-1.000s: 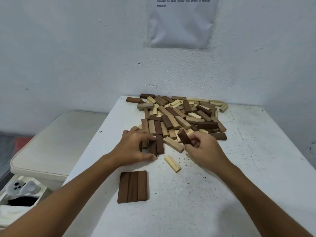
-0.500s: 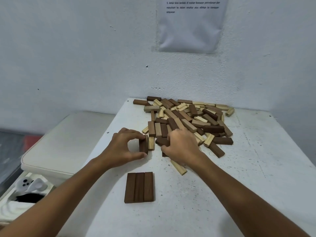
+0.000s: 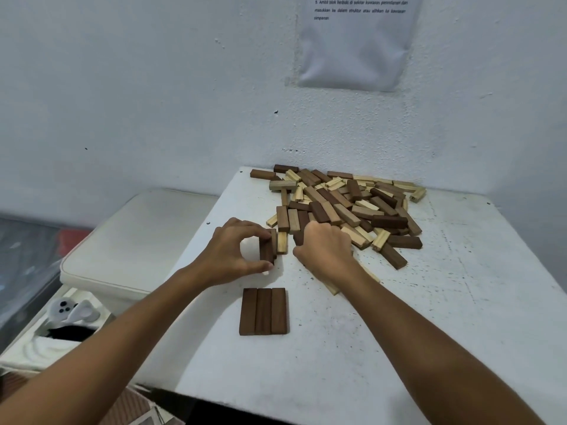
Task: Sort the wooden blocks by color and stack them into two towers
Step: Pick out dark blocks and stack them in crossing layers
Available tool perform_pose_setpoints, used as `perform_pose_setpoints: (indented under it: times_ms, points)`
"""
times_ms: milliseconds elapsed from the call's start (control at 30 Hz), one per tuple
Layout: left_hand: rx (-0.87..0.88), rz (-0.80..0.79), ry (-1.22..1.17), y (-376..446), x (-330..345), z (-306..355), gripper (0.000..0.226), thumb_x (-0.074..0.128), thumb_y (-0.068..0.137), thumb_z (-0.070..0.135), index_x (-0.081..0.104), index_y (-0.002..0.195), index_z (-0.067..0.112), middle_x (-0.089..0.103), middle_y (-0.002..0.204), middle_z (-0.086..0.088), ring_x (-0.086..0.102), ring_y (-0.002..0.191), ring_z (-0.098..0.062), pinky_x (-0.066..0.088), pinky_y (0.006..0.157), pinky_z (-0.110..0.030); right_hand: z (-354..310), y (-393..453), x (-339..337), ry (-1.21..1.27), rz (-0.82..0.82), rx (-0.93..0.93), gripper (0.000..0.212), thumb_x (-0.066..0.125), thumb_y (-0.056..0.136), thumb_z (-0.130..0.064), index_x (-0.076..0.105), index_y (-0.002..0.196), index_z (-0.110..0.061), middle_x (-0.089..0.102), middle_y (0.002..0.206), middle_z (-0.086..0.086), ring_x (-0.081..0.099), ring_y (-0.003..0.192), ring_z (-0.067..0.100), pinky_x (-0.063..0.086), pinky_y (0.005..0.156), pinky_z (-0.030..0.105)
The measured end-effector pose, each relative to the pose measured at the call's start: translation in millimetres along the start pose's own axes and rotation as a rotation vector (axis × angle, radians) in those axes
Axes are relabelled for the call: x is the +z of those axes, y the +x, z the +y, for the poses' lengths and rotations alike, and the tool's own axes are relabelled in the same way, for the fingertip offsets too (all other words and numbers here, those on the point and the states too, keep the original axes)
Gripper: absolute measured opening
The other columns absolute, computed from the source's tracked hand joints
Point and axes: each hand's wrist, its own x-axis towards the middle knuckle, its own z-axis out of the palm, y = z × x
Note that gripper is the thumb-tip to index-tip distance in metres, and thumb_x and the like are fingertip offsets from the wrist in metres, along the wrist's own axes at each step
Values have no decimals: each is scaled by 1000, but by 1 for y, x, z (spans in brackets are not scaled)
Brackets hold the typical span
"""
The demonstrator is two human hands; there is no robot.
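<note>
A heap of dark and light wooden blocks [image 3: 346, 204] lies at the back of the white table [image 3: 414, 317]. Three dark blocks [image 3: 264, 311] lie flat side by side as a layer near the front. My left hand [image 3: 233, 253] pinches a few dark blocks [image 3: 267, 248] between thumb and fingers at the heap's near left edge. My right hand [image 3: 325, 250] is curled, knuckles up, over dark blocks at the heap's near edge; what its fingers hold is hidden. A light block [image 3: 333, 288] pokes out from under my right forearm.
A white wall with a pinned paper sheet [image 3: 356, 41] stands right behind the table. A cream cushioned seat [image 3: 135, 240] sits to the left, lower than the table. A white controller [image 3: 72, 311] lies in a box at the lower left.
My right hand has moved left and down onto the heap's near edge, curling over dark blocks. My left hand has gathered dark blocks upright in a pinch. The camera has tilted slightly.
</note>
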Motion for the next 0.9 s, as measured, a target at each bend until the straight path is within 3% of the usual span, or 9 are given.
perform_pose_setpoints:
  times_ms: [167,333,467,567,633,733,800,900]
  points:
    - [37,-23,7,-18,-4,19,69,68,58,67,69,114,26,65,120,11,49,114,-11,44,94,-48,8,-18,-23,120,-33,45,32,66,87,-36,43,73,-18,51,70,-3,48,63,13,34,52,27]
    - [109,-121,95,-43,10,57,72,71,60,67,69,117,23,63,125,11,47,115,-10,40,95,-46,39,-75,-38,242,-177,102,28,72,81,-41,52,75,-22,60,80,-1,61,80,17,44,61,30]
    - [186,-245,125,-63,30,83,63,80,71,50,65,125,22,59,132,9,49,119,-7,44,98,-29,64,-123,-30,257,-256,195,33,73,78,-43,57,83,-15,63,81,2,62,78,18,46,62,35]
    - [183,-303,100,-75,43,97,62,79,72,46,63,128,24,56,134,11,58,102,-5,44,83,-13,72,-147,-25,280,-263,231,35,74,76,-42,52,77,-15,62,78,3,63,77,20,43,60,33]
    - [184,-325,93,-83,50,104,61,79,73,45,63,128,23,55,136,10,61,96,-8,46,83,-16,72,-159,-23,326,-255,243,38,76,74,-42,50,69,-16,61,72,4,65,73,21,44,61,34]
    - [176,-324,98,-92,60,109,60,79,73,43,64,127,21,54,138,7,57,112,-8,43,92,-18,74,-167,-25,407,-236,246,37,78,76,-42,56,69,-13,62,68,1,69,69,19,45,61,32]
    - [164,-311,97,-96,65,109,60,79,73,44,64,126,20,54,139,6,52,118,-5,37,90,-11,78,-170,-28,419,-214,245,39,76,78,-44,68,96,-10,70,93,3,68,81,16,46,67,31]
    - [125,-307,76,-97,70,108,63,79,73,47,64,128,21,53,140,6,51,120,-5,35,93,-13,84,-170,-29,378,-160,230,60,75,80,-45,57,130,-16,58,134,2,56,117,20,40,80,29]
